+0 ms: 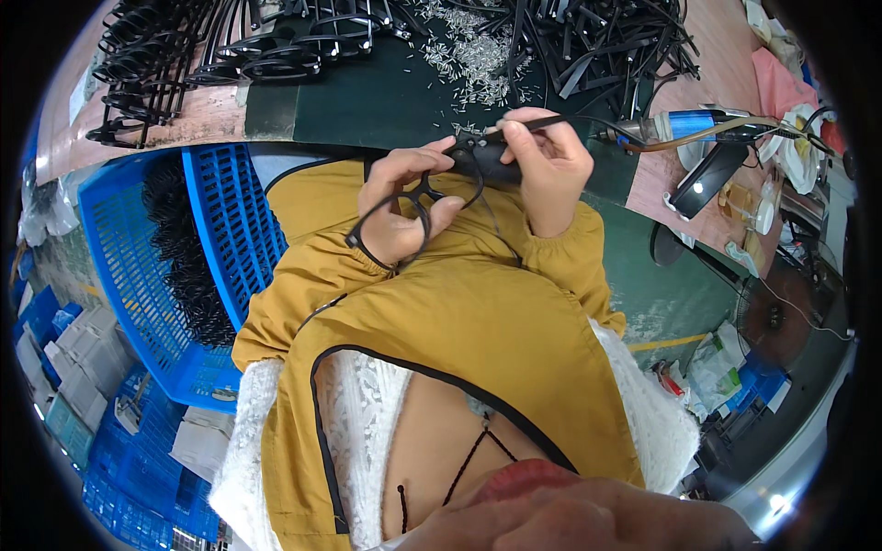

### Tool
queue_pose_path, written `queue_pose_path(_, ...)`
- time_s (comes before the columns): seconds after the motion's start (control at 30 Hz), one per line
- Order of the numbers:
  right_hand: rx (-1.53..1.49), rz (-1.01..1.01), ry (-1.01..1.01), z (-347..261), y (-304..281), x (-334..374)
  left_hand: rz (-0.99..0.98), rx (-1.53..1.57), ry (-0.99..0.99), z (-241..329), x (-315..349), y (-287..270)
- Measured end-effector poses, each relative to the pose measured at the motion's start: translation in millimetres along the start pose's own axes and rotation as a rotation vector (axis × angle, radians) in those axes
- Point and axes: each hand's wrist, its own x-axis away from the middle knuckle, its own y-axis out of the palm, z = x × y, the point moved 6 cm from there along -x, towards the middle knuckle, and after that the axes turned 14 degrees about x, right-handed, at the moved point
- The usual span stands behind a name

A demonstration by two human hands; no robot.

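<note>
My left hand (pixel 397 188) is closed on a black eyeglass frame (pixel 425 189) in front of my chest, just off the table's near edge. Its fingers and thumb grip the frame around the bridge and one rim. Opposite it, my right hand (pixel 557 173) pinches a slim black temple arm (pixel 544 121) between thumb and fingers, at the frame's right-hand end. Whether the temple sits in the hinge is too small to tell. A dark rounded block (pixel 498 167) lies under the fingertips at the table edge. Small silvery pieces (pixel 469 57), like screws or pins, are scattered on the dark green mat beyond my hands.
Black temples (pixel 602 46) are heaped at the back right; black eyeglass frames (pixel 152 60) are stacked back left. A blue-and-silver corded hand tool (pixel 684 125) lies at the right, beside a black box-like thing (pixel 707 182). Blue baskets (pixel 119 266) with black parts stand left. A fan (pixel 776 308) is lower right.
</note>
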Motion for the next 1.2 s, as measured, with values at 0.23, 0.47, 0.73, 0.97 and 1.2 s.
queue_pose_path(0.23,0.006,0.066,-0.015,-4.2,4.1,1.0,0.046,-0.139,0.121,7.6,-4.5,6.1)
queue_pose_path(0.47,0.335,0.097,-0.281,-15.5,13.6,2.0,0.103,-0.200,0.196,10.0,-5.2,9.9)
queue_pose_path(0.73,0.181,-0.286,-0.186,-27.1,9.6,-7.8,0.380,0.289,-0.119,15.8,-18.7,-4.5)
queue_pose_path(0.97,1.110,-0.193,-1.049,-113.8,53.3,-115.6,0.459,0.513,-0.431,10.8,-38.4,-32.9)
queue_pose_path(1.2,0.872,-0.450,-1.065,-121.8,74.5,-145.3,0.466,0.414,-0.459,4.1,-37.1,-36.1)
